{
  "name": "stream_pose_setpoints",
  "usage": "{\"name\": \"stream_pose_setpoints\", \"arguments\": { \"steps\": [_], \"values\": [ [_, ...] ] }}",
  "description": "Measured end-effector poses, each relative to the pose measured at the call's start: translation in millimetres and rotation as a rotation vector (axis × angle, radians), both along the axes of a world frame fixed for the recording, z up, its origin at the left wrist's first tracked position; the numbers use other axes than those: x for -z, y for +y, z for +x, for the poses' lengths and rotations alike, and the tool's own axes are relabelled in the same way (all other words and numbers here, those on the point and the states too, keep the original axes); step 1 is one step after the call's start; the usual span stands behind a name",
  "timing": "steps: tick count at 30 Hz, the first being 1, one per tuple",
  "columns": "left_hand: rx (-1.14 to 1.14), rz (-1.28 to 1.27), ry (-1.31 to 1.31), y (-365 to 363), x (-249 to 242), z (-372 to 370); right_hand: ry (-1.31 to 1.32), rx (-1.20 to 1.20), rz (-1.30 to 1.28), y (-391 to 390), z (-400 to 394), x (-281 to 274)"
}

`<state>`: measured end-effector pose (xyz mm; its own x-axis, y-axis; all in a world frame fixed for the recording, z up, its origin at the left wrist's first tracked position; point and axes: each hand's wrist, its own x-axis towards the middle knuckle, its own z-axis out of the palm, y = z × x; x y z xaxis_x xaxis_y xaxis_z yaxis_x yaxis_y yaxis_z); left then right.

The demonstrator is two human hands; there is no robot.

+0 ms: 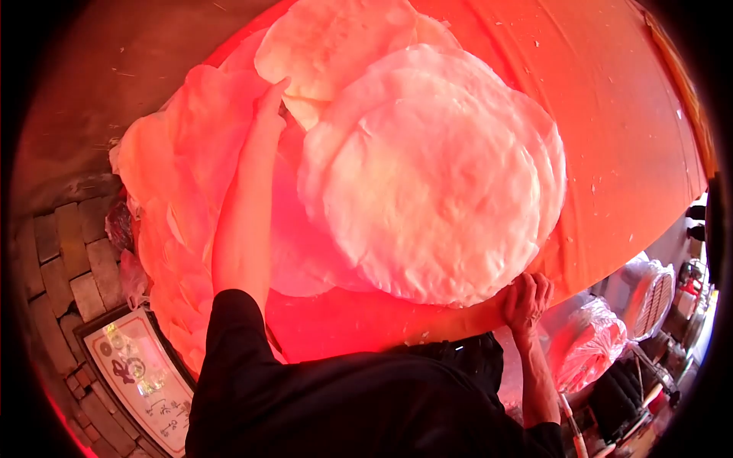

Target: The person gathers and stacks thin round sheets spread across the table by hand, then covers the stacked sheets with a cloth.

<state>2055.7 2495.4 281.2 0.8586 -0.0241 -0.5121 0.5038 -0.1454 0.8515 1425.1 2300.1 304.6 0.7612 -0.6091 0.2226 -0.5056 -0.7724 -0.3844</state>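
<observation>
A stack of large round pale flatbreads (435,191) lies on the orange-red covered table (611,114) in front of me. My left hand (271,107) reaches past its left side, to the lower-left edge of another flatbread (336,46) at the far side. A finger is stretched out over that edge and the thumb sits apart from it; no firm grip shows. My right hand (527,299) is at the near table edge, just below the stack's lower-right rim. Its fingers are curled, and whatever may be inside them is hidden.
More overlapping flatbreads (172,175) spread over the table's left side. A framed sign with writing (141,374) stands at the lower left by the brick paving (69,259). Plastic-wrapped goods (588,343) and a fan-like grille (653,298) are at the lower right.
</observation>
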Motion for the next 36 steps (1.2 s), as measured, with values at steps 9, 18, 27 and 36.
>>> {"name": "stream_pose_setpoints", "arguments": {
  "steps": [9,18,27,36],
  "values": [
    [0.27,0.092,-0.731,-25,-22,49,0.025,-0.026,0.001,-3,-1,2],
    [0.976,0.497,-1.595,-82,-266,-142,0.0,-0.001,-0.011,-1,-2,-1],
    [1.594,0.487,-1.485,-22,-98,-366,0.011,-0.045,-0.041,0,-16,9],
    [1.525,0.735,-1.24,30,-112,-318,-0.063,-0.096,-0.083,-4,-28,26]
  ]
}}
